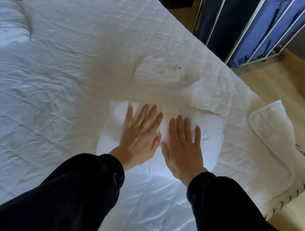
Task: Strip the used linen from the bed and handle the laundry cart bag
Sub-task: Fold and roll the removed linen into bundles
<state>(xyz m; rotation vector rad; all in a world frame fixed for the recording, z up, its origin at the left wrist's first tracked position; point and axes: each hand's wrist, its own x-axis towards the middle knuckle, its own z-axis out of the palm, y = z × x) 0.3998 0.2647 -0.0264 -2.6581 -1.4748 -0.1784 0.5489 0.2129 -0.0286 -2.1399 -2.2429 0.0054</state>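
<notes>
Linen bundle (208, 141) is being pressed flat under left hand (139, 133) and right hand (182, 149), fingers straight, nothing gripped. Likely soft, light, floppy; best scooped under near edge.

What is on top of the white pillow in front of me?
Your left hand and right hand lie flat on the pillow, fingers straight. The patch of pillow beneath your palms is covered, so it cannot be seen.

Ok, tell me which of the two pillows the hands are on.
The near pillow, straight ahead: left hand and right hand lie flat on it. The far-left pillow lies untouched.
</notes>
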